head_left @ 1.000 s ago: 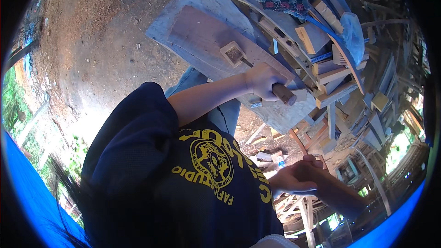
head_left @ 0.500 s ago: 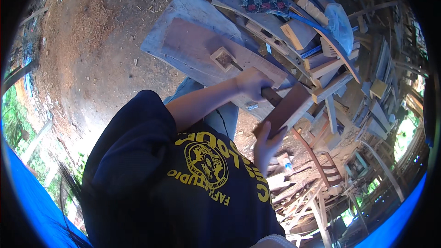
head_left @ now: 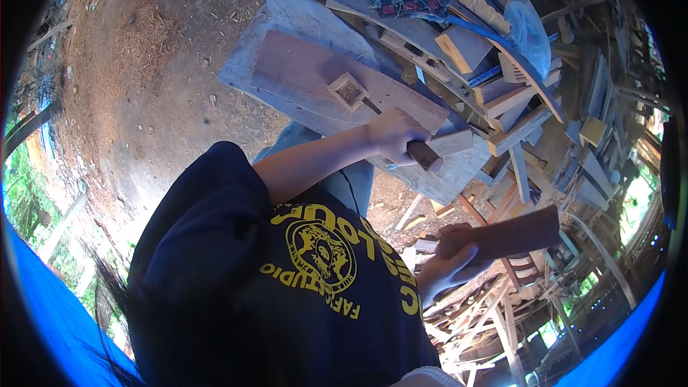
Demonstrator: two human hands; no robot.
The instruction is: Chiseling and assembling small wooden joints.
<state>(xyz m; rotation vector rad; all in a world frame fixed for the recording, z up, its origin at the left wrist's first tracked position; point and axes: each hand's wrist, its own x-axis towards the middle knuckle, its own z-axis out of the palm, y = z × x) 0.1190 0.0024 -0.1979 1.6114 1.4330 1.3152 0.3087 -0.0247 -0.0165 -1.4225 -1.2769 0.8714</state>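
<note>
My left hand (head_left: 395, 136) is wrapped round a wooden-handled chisel (head_left: 424, 156); the handle's butt end sticks out past my fist. Its thin dark blade runs from my fist to the edge of a small square wooden piece (head_left: 347, 92) with a pale rim and a darker, rough middle. That piece sits on a brown board (head_left: 287, 64), which lies on a greyish worktop (head_left: 251, 18). Off to the lower right, my right hand (head_left: 448, 261) grips one end of a long reddish-brown wooden block (head_left: 519, 233), held apart from the chisel.
Beyond the worktop, stacked timber offcuts (head_left: 466, 50), a patterned cloth (head_left: 408, 3) and a clear plastic bag (head_left: 529, 32) crowd the right side. A small wood piece (head_left: 451, 143) lies by the chisel's butt. Scrap wood (head_left: 494, 315) litters the lower right; shavings cover the ground (head_left: 143, 36).
The wooden block in my right hand has swung away from the chisel's butt end, down and to the right. My left hand and the chisel have stayed in place.
</note>
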